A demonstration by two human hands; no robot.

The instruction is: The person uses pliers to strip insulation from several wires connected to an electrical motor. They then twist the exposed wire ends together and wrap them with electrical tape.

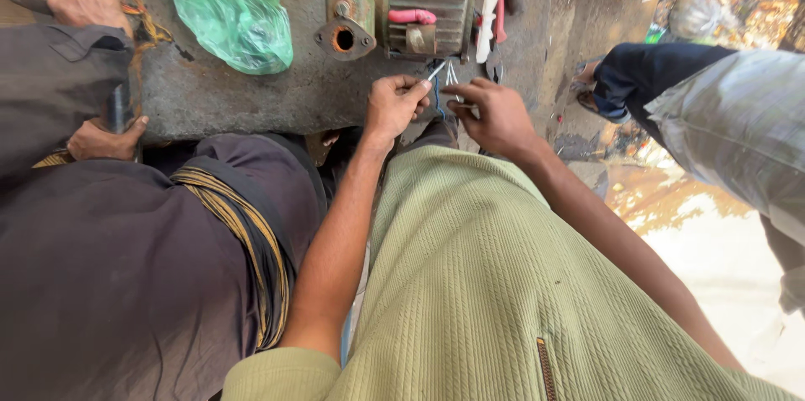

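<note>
your left hand (394,103) has its grip pinched shut on the thin wires (442,87), and your right hand (496,116) pinches the same wires just beside it, so the bundle sits between your two grips, touching both. the wires run away from you, long axis pointing toward the small motor pump (402,20) lying on the grey counter (251,95) just beyond your fingertips. both hands are about equally near it. past the left grip lies a green plastic bag (235,3). where the wires join the pump is hidden, and their bare ends are too small to make out. a co-worker's hand (105,139) rests well to your left.
</note>
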